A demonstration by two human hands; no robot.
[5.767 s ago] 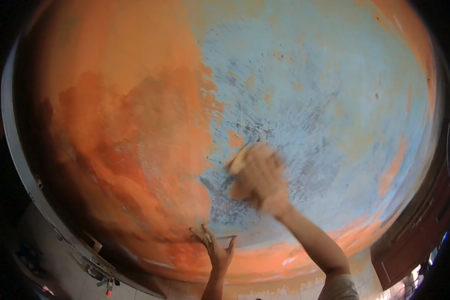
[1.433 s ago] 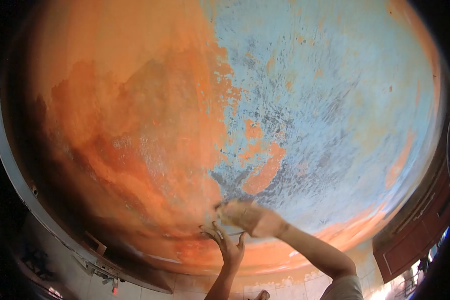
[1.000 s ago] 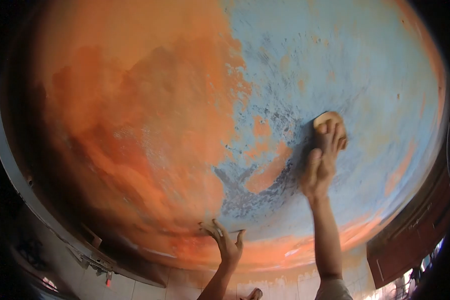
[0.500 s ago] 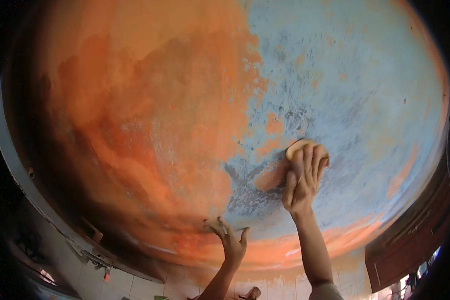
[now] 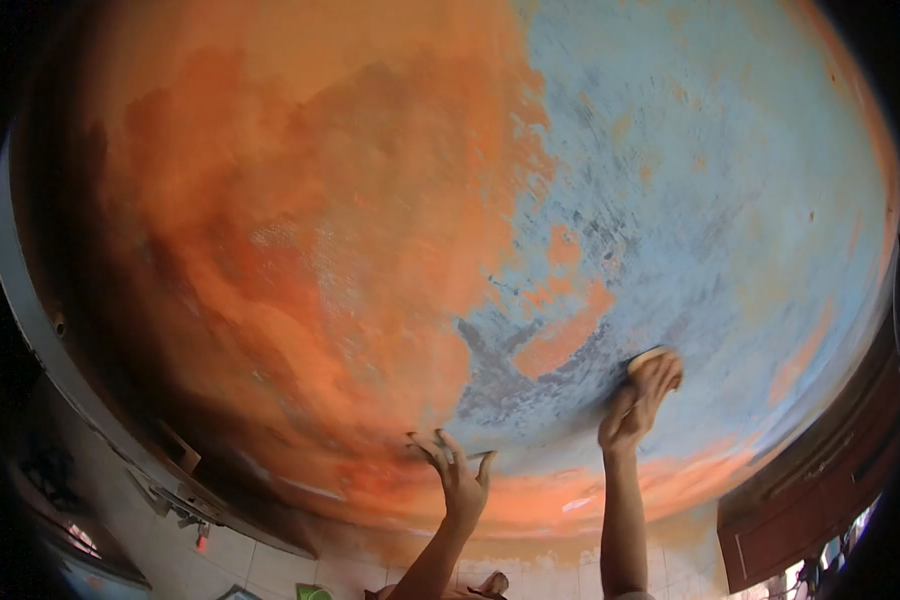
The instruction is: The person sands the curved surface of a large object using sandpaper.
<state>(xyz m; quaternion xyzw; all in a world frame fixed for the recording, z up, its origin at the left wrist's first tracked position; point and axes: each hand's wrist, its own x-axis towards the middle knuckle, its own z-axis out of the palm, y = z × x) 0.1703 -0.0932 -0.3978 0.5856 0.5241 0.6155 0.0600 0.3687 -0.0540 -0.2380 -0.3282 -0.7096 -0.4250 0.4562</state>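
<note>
A large curved surface fills the head view, with orange paint (image 5: 370, 200) on the left and worn light blue paint (image 5: 710, 180) on the right. My right hand (image 5: 643, 400) presses a round tan pad (image 5: 656, 366) against the lower blue area, fingers over it. To the left, my left hand (image 5: 460, 475) touches the surface near its bottom edge, fingers spread. A thin dark line shows between its thumb and fingers; what it is I cannot tell.
A reddish-brown cabinet (image 5: 800, 510) stands at the lower right. Pale tiles (image 5: 270, 570) run below the curved surface. At the bottom is a green object (image 5: 313, 592), and small items hang near a red one (image 5: 202, 540) at the lower left. A grey rim (image 5: 30, 320) curves along the left.
My right hand has swept the pad across the blue area, most lately down and to the right. My left hand has stayed near the bottom edge. The view has shifted, moving the painted patches rightward.
</note>
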